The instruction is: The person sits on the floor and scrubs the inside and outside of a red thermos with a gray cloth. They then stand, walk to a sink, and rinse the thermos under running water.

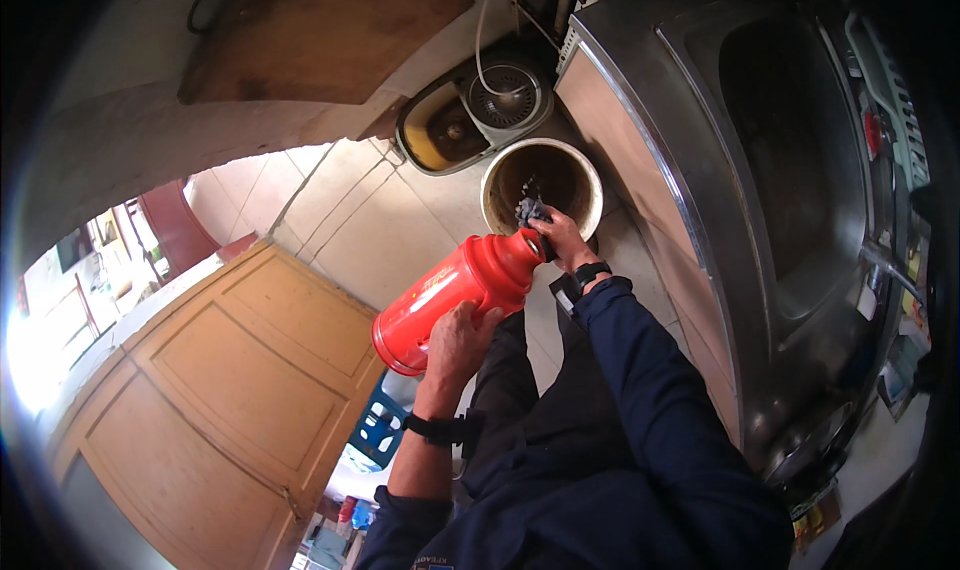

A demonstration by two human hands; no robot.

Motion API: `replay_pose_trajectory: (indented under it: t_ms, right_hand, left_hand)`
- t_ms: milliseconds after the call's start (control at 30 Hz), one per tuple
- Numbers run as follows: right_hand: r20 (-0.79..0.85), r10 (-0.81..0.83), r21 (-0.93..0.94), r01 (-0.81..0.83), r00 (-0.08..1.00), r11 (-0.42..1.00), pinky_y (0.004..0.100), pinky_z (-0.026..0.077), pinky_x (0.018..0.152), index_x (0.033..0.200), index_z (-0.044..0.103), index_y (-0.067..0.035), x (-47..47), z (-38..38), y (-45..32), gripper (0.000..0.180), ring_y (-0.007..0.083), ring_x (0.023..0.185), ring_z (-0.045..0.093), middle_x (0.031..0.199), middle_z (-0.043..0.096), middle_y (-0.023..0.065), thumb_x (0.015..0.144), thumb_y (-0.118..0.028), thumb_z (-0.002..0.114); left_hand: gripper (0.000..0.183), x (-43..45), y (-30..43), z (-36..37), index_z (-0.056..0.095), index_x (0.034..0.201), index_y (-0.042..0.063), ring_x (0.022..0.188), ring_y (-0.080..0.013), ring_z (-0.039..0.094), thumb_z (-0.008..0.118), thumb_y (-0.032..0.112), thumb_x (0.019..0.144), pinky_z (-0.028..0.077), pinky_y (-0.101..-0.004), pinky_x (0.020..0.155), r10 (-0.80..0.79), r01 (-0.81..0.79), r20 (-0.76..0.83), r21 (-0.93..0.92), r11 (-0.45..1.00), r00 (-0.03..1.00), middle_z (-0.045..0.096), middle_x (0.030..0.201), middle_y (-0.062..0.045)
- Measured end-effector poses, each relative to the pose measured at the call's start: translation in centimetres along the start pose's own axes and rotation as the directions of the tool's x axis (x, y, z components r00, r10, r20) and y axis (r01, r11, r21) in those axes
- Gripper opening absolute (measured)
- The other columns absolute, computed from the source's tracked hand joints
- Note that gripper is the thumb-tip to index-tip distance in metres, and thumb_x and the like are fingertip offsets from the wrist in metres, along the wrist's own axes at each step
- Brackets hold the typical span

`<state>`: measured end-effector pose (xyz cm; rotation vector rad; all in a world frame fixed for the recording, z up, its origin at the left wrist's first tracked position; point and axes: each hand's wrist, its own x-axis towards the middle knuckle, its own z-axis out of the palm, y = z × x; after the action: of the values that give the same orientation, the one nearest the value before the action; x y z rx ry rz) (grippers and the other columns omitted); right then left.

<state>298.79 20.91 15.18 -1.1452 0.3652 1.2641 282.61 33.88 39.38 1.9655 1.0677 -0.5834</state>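
A red thermos flask (442,292) lies tilted in the air, its mouth pointing up and right toward a round bucket (489,195) on the floor. My left hand (461,337) grips the flask's body near its handle side. In my right hand (562,236), beside the flask's mouth, is a crumpled grey cloth (531,211), held over the bucket's near rim. Small pale bits or drops show above the bucket's dark inside; which they are, I cannot tell. The flask's mouth has no stopper in it.
Behind the bucket stands a mop bucket (424,138) with a round spinner basket (504,95) and a pale hose over it. A metal sink counter (690,150) runs along the right. At the left is a wooden door (247,367); a blue plastic stool (379,423) shows past its edge.
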Motion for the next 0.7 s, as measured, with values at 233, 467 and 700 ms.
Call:
replay_pose_trajectory:
  t_ms: [233,467,700]
  right_hand:
    - [-0.186,0.059,0.139,-0.033,0.981,0.990,0.0321,0.055,0.085,0.115,0.070,-0.004,1.3,-0.1,1.5,0.025,0.0145,0.086,0.067,0.099,0.071,0.0037,0.105,-0.026,0.064]
    - [-0.039,0.183,0.277,-0.165,0.982,0.947,0.0337,0.060,0.082,0.115,0.070,-0.003,0.2,-1.6,0.6,0.023,0.0200,0.088,0.072,0.101,0.073,0.0082,0.102,-0.022,0.067]
    - [-0.287,0.095,0.192,-0.040,0.953,0.981,0.0272,0.055,0.068,0.103,0.069,-0.006,0.3,-1.2,0.1,0.028,0.0127,0.074,0.065,0.089,0.068,0.0030,0.102,-0.034,0.070]
  left_hand:
    - [0.043,0.3,0.8,0.1,0.067,0.091,-0.007,0.085,-0.0471,0.070,0.072,0.036,0.095,0.055,-0.0519,0.077,0.020,-0.019,-0.011,0.012,1.000,1.000,0.069,0.084,-0.032]
    - [0.040,-0.1,1.5,-0.5,0.068,0.090,-0.006,0.083,-0.0464,0.070,0.072,0.034,0.095,0.055,-0.0519,0.076,0.017,-0.017,0.005,0.060,0.998,1.000,0.070,0.084,-0.030]
    - [0.038,-1.0,1.5,-0.2,0.068,0.090,-0.005,0.082,-0.0460,0.070,0.074,0.032,0.094,0.055,-0.0514,0.075,0.047,-0.048,0.028,0.052,0.997,0.999,0.070,0.084,-0.030]
